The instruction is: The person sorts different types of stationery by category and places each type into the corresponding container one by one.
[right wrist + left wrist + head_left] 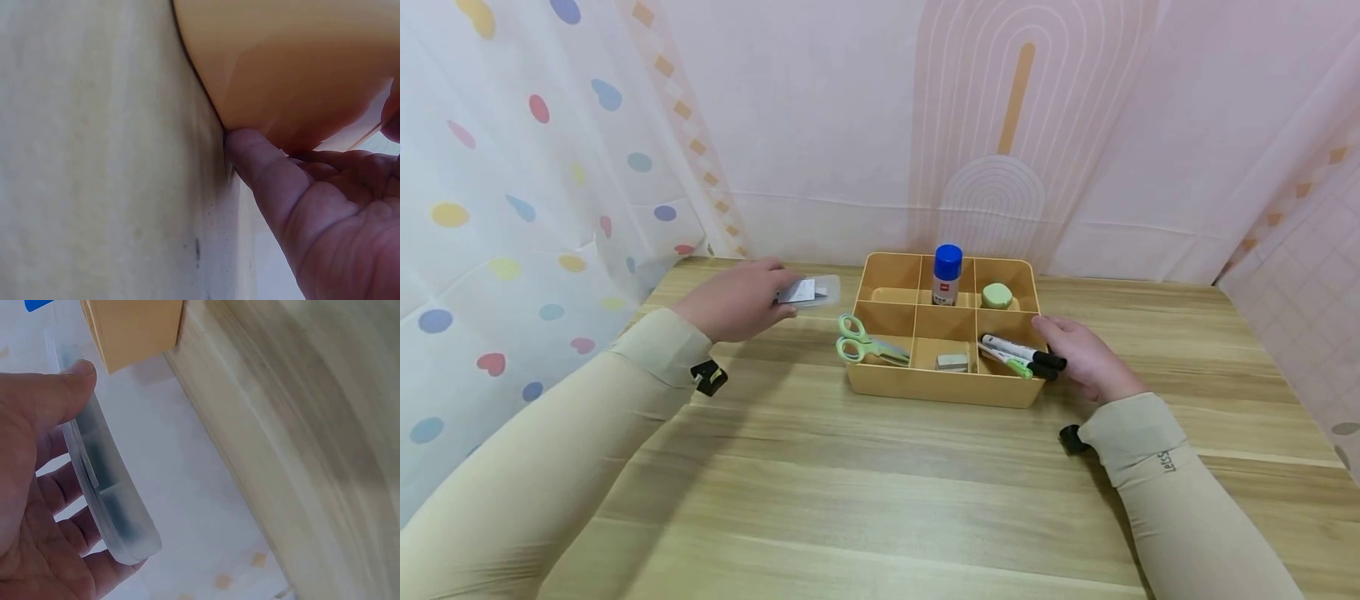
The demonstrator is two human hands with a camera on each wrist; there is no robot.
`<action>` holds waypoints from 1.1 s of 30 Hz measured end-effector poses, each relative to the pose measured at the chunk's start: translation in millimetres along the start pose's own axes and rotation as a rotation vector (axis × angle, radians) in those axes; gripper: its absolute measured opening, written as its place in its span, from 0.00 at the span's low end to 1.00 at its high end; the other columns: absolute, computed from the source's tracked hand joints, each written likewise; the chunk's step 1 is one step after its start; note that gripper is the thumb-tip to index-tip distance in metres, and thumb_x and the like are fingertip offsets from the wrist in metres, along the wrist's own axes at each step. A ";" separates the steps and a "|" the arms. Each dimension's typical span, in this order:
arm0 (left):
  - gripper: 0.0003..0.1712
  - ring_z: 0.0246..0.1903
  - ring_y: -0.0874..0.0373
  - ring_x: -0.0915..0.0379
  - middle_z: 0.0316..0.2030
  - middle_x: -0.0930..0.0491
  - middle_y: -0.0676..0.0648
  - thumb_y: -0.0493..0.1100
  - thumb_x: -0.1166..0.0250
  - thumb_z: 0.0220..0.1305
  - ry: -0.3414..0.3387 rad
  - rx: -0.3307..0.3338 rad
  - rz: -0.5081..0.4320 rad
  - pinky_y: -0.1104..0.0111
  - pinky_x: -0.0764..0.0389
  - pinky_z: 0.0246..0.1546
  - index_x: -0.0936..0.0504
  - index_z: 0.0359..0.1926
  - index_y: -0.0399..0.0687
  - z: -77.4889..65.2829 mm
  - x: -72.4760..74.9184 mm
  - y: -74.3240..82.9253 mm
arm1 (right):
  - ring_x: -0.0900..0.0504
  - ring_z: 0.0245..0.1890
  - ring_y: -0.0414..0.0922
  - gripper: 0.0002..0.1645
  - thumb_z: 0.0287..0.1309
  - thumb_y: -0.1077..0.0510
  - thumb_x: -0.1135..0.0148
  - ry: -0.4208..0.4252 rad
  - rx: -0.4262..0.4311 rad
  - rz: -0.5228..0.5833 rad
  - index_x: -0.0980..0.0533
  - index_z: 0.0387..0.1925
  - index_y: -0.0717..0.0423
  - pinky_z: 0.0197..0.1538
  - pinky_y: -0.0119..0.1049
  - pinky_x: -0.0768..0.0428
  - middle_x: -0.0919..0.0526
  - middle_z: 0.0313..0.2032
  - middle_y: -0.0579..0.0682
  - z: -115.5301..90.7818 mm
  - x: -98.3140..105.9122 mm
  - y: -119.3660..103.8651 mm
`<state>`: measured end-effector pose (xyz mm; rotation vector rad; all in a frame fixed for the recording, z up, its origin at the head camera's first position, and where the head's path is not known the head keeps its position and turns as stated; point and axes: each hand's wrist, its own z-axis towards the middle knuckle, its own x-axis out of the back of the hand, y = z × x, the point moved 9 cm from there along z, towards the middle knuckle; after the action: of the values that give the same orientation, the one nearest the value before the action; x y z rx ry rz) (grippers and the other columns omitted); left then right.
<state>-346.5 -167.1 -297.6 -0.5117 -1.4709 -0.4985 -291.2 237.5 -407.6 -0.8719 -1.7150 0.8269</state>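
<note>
My left hand holds a flat clear plastic case left of the desk organizer. Its thumb lies on one long side of the case and the fingers support the other; dark pieces show through the plastic, and a white label is on top. On the organizer's right side, my right hand grips the wall, thumb at the rim and fingers against the outside. Beside that hand, several markers lie in the front right compartment, their black caps poking over the rim.
Green-handled scissors lean out of the front left compartment. An eraser lies in the front middle one. Behind stand a blue-capped glue stick and a pale green rounded item. Curtains hang behind the wooden table.
</note>
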 end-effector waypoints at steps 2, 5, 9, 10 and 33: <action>0.21 0.38 0.49 0.24 0.45 0.20 0.42 0.46 0.31 0.70 -0.004 0.001 0.003 0.52 0.18 0.44 0.19 0.59 0.43 6.0 2.3 3.7 | 0.53 0.82 0.68 0.53 0.80 0.31 0.63 0.002 0.000 -0.001 0.54 0.82 0.70 0.81 0.66 0.47 0.51 0.81 0.71 0.1 0.1 0.2; 0.22 0.40 0.47 0.23 0.47 0.19 0.41 0.47 0.31 0.71 -0.017 -0.002 0.015 0.51 0.18 0.46 0.19 0.61 0.43 16.0 6.0 10.9 | 0.53 0.82 0.68 0.53 0.80 0.31 0.63 0.002 0.000 0.002 0.54 0.82 0.70 0.81 0.66 0.47 0.51 0.81 0.71 -0.1 -0.1 0.2; 0.23 0.42 0.45 0.21 0.48 0.18 0.40 0.49 0.31 0.71 -0.024 -0.025 0.049 0.50 0.17 0.48 0.20 0.61 0.43 30.2 10.2 19.9 | 0.52 0.82 0.68 0.53 0.80 0.31 0.63 0.005 0.001 -0.003 0.53 0.82 0.70 0.81 0.66 0.47 0.50 0.81 0.72 -0.9 0.4 -0.4; 0.22 0.42 0.45 0.21 0.48 0.18 0.40 0.49 0.31 0.71 -0.026 -0.032 0.057 0.50 0.17 0.48 0.19 0.60 0.44 33.9 10.9 21.8 | 0.52 0.82 0.68 0.53 0.79 0.31 0.63 0.007 0.002 -0.005 0.53 0.82 0.70 0.81 0.66 0.47 0.50 0.81 0.72 -1.1 0.5 -0.5; 0.18 0.44 0.47 0.20 0.44 0.17 0.44 0.51 0.29 0.69 -0.090 -0.053 0.091 0.50 0.16 0.48 0.19 0.54 0.49 83.3 16.2 47.3 | 0.50 0.82 0.67 0.52 0.80 0.32 0.63 -0.002 0.006 0.014 0.53 0.82 0.69 0.81 0.65 0.45 0.49 0.81 0.71 -3.4 -1.5 -3.0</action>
<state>-383.6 -79.1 -279.6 -0.6472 -1.5156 -0.4485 -288.1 235.1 -404.8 -0.8804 -1.7093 0.8417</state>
